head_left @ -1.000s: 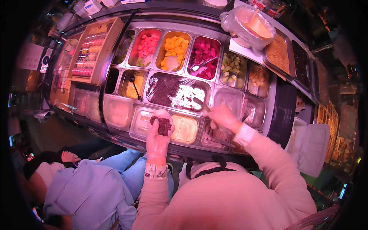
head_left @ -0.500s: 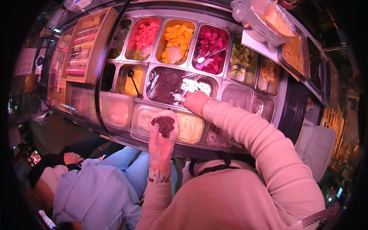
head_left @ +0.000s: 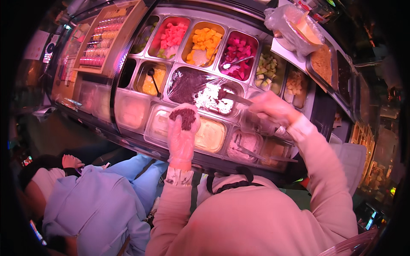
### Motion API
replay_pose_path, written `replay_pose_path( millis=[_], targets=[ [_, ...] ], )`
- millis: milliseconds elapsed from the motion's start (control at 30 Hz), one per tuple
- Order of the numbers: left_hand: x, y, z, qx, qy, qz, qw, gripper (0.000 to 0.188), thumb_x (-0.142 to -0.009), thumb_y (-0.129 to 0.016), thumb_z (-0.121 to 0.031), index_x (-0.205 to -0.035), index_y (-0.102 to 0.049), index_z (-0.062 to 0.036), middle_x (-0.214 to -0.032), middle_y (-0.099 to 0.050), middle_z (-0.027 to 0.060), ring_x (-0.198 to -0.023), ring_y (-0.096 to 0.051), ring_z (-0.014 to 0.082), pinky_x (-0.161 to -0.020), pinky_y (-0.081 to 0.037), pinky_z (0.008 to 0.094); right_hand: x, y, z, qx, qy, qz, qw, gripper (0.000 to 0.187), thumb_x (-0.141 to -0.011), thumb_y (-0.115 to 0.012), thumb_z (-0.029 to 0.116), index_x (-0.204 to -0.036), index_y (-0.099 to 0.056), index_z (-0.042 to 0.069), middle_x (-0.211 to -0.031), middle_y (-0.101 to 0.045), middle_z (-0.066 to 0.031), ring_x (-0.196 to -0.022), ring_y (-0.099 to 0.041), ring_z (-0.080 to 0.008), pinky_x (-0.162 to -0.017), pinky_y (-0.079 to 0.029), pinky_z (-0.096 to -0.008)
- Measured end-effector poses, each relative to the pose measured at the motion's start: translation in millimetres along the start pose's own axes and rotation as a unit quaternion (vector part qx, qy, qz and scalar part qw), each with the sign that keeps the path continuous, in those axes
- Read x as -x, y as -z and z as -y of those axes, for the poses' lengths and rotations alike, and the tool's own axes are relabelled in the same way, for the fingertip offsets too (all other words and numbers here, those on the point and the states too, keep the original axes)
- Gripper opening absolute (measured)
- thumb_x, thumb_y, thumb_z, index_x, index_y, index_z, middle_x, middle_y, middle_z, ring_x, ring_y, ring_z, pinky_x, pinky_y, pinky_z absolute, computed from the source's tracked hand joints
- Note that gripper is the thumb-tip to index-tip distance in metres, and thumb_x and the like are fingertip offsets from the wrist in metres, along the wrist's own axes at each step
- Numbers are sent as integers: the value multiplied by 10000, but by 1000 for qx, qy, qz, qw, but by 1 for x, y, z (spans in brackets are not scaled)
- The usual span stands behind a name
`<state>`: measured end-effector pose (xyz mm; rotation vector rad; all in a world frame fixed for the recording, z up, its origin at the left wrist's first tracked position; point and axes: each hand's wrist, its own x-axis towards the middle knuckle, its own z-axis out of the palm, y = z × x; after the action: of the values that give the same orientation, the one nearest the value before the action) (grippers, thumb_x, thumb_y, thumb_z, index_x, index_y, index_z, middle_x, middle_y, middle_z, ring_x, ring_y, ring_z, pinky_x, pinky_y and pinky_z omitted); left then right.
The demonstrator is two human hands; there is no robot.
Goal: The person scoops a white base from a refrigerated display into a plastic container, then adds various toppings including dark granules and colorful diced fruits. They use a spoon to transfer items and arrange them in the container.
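My left hand (head_left: 181,136), in a thin clear glove, cups a clump of dark purple rice (head_left: 186,119) on its palm, the thumb lying across it. Farther right, my right hand (head_left: 273,107) is closed around the handle of a flat metal spatula (head_left: 238,100). Dark rice clings to the spatula's far end, over the right part of a wide pan. Dark rice (head_left: 186,84) fills the left of that pan, partly under shiny plastic wrap (head_left: 209,98). Directly beside my left hand sits a tub of pale cream-coloured spread (head_left: 210,134).
Behind the rice are pans of red cubes (head_left: 173,34), mango (head_left: 205,40), magenta dragon fruit (head_left: 238,49) and pale green cubes (head_left: 267,68). A wooden rack (head_left: 106,38) stands far left. A plastic-wrapped bowl (head_left: 294,30) sits back right. A person in a blue jacket (head_left: 100,205) is at lower left.
My right hand has lifted from the rice pan and moved right, now holding the spatula out in view. My left hand, still cupping rice, has its thumb across the clump.
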<state>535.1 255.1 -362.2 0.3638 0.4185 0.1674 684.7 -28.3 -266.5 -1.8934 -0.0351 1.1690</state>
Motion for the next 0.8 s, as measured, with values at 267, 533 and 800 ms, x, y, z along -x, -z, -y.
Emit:
replay_pose_path(
  millis=[267, 533, 800],
  targets=[
    [19, -60, 42, -173, -68, 154, 970, 560, -935, -750, -26, -1439, -506, -28, -1319, -627, 102, -1193, -625, 226, -1050, -532, 375, 114, -61, -11, -138, 116, -12, 984, 210, -953, -686, 141, -787, -660, 16, -590, -525, 16, -446, -485, -46, -394, -315, -208],
    [44, -46, 61, -354, -211, 140, 900, 954, -745, -833, 145, -1559, -374, -43, -1369, -586, 85, -1231, -601, 217, -1076, -512, 372, 145, -111, 28, -219, -122, -14, 968, 184, -979, -632, 151, -1084, -691, 12, -610, -577, -17, -392, -467, -92, -341, -318, -260],
    [43, 28, 17, -238, -99, -32, 966, 510, -895, -744, 80, -1353, -555, -45, -1238, -664, 89, -1049, -658, 175, -883, -550, 293, 129, -105, 30, -116, -17, -103, 988, 254, -985, -710, 279, -1055, -782, 46, -558, -563, 20, -443, -478, -56, -407, -308, -255]
  ],
)
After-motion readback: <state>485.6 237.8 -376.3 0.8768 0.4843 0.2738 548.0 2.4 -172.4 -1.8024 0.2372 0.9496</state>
